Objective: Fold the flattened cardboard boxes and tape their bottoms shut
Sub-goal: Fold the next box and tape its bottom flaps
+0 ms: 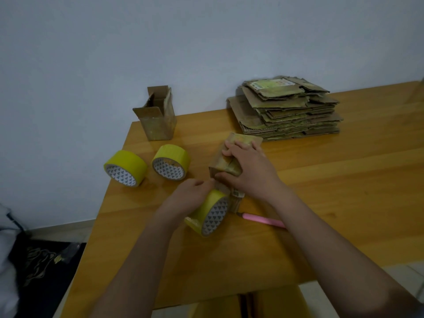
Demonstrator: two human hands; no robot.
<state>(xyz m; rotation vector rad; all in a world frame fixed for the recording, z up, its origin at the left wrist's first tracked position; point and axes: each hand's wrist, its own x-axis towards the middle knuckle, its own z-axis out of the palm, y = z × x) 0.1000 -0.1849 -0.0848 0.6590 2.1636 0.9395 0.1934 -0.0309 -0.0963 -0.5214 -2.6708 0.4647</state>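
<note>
A small folded cardboard box (231,166) stands upside down on the wooden table (332,203), its closed bottom flaps facing up. My right hand (250,168) lies flat on top of it, fingers spread and pressing the flaps. My left hand (190,198) grips a yellow tape roll (211,212) just in front of the box, with its fingertips at the box's near edge. A strip of tape seems to run from the roll to the box. A stack of flattened cardboard boxes (286,111) sits at the back right.
Two more yellow tape rolls (125,168) (171,162) lie to the left of the box. An upright open box (157,115) stands at the table's back left corner. A pink cutter (263,219) lies under my right forearm. The table's left edge drops to the floor.
</note>
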